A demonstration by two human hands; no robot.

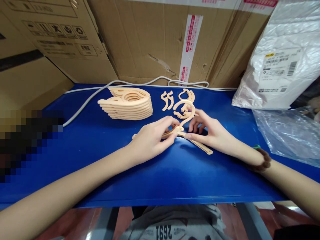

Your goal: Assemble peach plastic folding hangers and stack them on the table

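Observation:
A beige plastic folding clothes hanger (200,146) is held low over the blue table, its curved hook (193,111) pointing up and away from me. My left hand (156,136) pinches it at the middle joint, fingers and thumb closed around the left arm, which they partly hide. My right hand (210,130) is at the hanger's right side: the thumb tip meets the right arm near the joint and the index finger reaches behind the hook. Its other fingers are curled and partly hidden. Beyond the hook lie several loose beige hook pieces (191,96).
A stack of beige hanger parts (127,111) stands at back left, with two small hook pieces (170,100) right of it. A white cable (87,110) runs along the back. Cardboard boxes (155,43) wall the rear; a white parcel bag (277,66) and clear plastic (287,133) occupy the right.

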